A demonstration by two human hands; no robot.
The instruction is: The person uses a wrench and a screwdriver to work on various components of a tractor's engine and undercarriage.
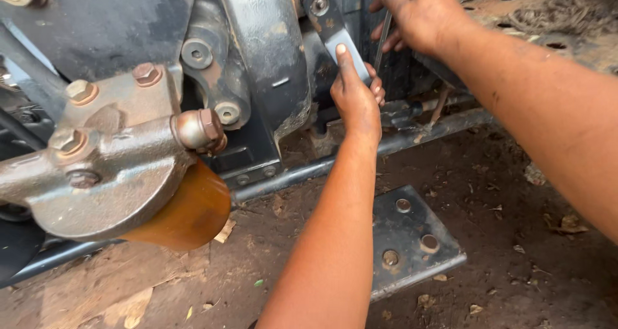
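Observation:
My left hand (356, 92) grips a flat black metal lever arm (329, 25) bolted to a dark machine body (257, 52), thumb stretched up along it. My right hand (418, 10) is higher and to the right, closed around a thin metal rod (382, 40) that runs down behind the left hand's fingers. A horizontal steel bar (412, 136) passes just below both hands.
A grey cast housing (109, 174) with rusty bolts and an amber filter bowl (193, 213) juts out at the left. A steel plate (412, 239) with three holes lies on dirt ground below. Coiled rope (553, 17) is at the top right.

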